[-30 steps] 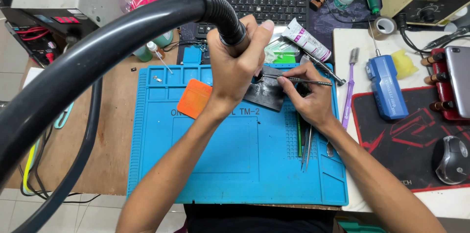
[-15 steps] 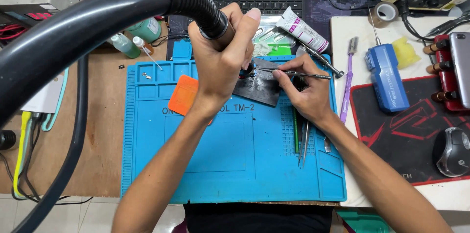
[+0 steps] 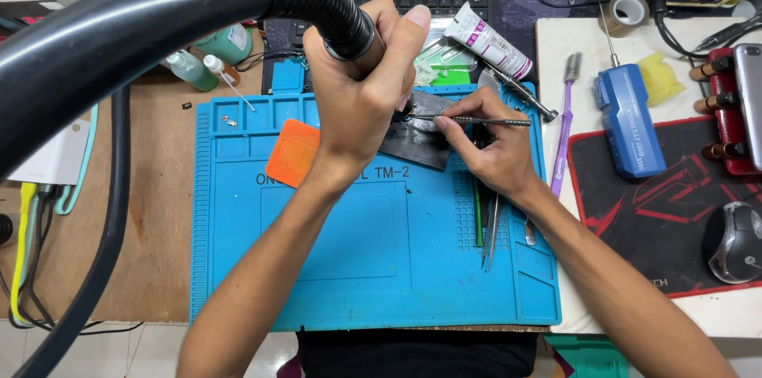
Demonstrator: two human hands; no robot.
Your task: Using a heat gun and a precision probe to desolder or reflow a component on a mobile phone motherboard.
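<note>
From the head camera, we see the dark circuit board (image 3: pixel 417 142) near the blue work mat's (image 3: pixel 373 267) far edge, long axis left-right. Our left hand (image 3: pixel 361 100) grips the black hose nozzle (image 3: pixel 337 17), pointing down. Our right hand (image 3: pixel 484 148) pinches a metal probe (image 3: pixel 476 120) lying left-right, tip on the board.

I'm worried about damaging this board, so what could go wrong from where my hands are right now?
The left hand aims the hose-fed nozzle at the dark board. It may scorch if that is hot air. The thin metal tool in the right hand might slip and scratch it. The thick hose hides part of the blue mat.
</note>
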